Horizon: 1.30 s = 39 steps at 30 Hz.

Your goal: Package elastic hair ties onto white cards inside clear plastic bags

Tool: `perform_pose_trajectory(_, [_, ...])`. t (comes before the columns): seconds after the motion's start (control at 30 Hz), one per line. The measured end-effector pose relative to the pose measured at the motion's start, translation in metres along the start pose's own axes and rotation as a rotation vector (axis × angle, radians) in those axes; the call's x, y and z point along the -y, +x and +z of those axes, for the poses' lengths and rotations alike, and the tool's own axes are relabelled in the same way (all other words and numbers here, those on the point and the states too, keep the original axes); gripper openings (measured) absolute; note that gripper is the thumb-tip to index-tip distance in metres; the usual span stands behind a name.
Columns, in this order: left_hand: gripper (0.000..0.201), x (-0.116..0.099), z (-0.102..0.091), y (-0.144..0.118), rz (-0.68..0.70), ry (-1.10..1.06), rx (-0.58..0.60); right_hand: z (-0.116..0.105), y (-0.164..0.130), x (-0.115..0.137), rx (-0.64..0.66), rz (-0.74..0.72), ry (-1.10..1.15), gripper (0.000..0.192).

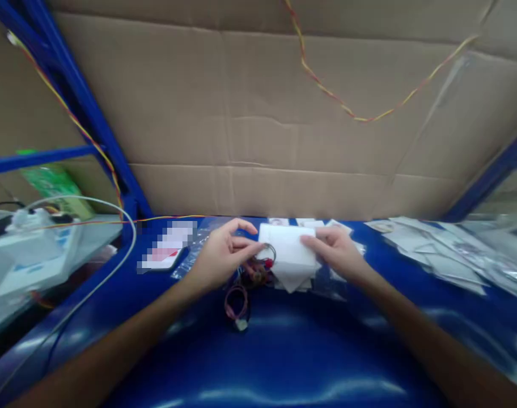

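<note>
My right hand (333,249) grips a white rectangular card or flat packet (288,243) by its right edge, thumb on the front. My left hand (224,249) is closed in a pinch on a thin, dark ring-shaped band (272,250) with a small red bead, which hangs against the card's left side. Just below lies a tangled brownish-red bunch of similar bands (255,273). A pinkish looped band (236,303) with a small white piece at its end rests nearer to me. White papers (291,282) show under the card.
A phone (167,249), partly blurred out, lies left on the blue table (258,357). White cards (432,252) and clear bags spread at right. A cardboard wall (258,113) stands behind. Grey cable (131,243) and a white power strip (37,249) are at left; twisted wire (360,119) hangs above.
</note>
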<state>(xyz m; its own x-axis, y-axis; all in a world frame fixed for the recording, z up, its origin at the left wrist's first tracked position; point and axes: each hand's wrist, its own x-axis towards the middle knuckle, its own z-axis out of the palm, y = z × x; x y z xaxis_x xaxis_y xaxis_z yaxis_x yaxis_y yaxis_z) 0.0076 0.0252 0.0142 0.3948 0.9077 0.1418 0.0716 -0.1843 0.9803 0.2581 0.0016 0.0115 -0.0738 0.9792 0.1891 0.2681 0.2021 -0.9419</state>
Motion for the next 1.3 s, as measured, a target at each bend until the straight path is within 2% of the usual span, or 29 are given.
perform_pose_trajectory(0.07, [0.039, -0.002, -0.004, 0.000, 0.010, 0.082, 0.035, -0.012, 0.003, 0.000, -0.025, 0.019, -0.022, 0.040])
perform_pose_trajectory(0.13, [0.033, -0.004, -0.010, 0.000, 0.030, 0.185, 0.082, -0.029, 0.005, 0.002, 0.034, 0.051, -0.053, 0.043])
perform_pose_trajectory(0.17, [0.029, -0.005, -0.013, 0.000, 0.037, 0.242, 0.123, -0.037, 0.006, 0.002, 0.113, 0.070, -0.087, 0.042])
perform_pose_trajectory(0.23, [0.024, -0.008, -0.019, 0.001, 0.040, 0.323, 0.237, -0.050, 0.007, 0.002, 0.365, 0.094, -0.222, 0.043])
perform_pose_trajectory(0.3, [0.024, -0.011, -0.023, 0.000, 0.027, 0.337, 0.357, -0.056, 0.009, 0.000, 0.484, 0.086, -0.372, 0.045])
perform_pose_trajectory(0.37, [0.024, -0.015, -0.026, 0.000, 0.013, 0.313, 0.442, -0.055, 0.011, -0.004, 0.443, 0.056, -0.481, 0.044])
perform_pose_trajectory(0.5, [0.023, -0.022, -0.027, -0.004, -0.023, 0.325, 0.571, -0.045, 0.019, -0.010, 0.262, -0.021, -0.642, 0.034])
perform_pose_trajectory(0.6, [0.024, -0.025, -0.027, -0.007, -0.006, 0.415, 0.616, -0.040, 0.023, -0.011, 0.142, -0.078, -0.740, 0.028])
perform_pose_trajectory(0.77, [0.019, -0.022, -0.023, -0.009, 0.146, 0.584, 0.622, -0.035, 0.026, -0.012, 0.009, -0.120, -0.723, 0.036])
perform_pose_trajectory(0.87, [0.016, -0.021, -0.023, -0.010, 0.238, 0.656, 0.569, -0.031, 0.025, -0.009, -0.045, -0.131, -0.635, 0.037])
perform_pose_trajectory(1.0, [0.016, -0.023, -0.022, -0.011, 0.294, 0.724, 0.498, -0.027, 0.020, 0.004, 0.052, -0.040, -0.248, 0.041])
perform_pose_trajectory(1.1, [0.020, -0.023, -0.016, -0.011, 0.275, 0.665, 0.337, -0.023, 0.009, 0.018, 0.126, 0.045, -0.021, 0.034])
perform_pose_trajectory(1.13, [0.023, -0.022, -0.014, -0.010, 0.245, 0.627, 0.273, -0.022, 0.005, 0.022, 0.145, 0.049, -0.022, 0.032])
perform_pose_trajectory(1.2, [0.027, -0.018, -0.009, -0.011, 0.199, 0.587, 0.230, -0.020, -0.002, 0.028, 0.168, 0.006, -0.151, 0.029])
perform_pose_trajectory(1.3, [0.026, -0.010, -0.003, -0.013, 0.287, 0.649, 0.302, -0.019, -0.006, 0.028, 0.135, -0.098, -0.410, 0.027])
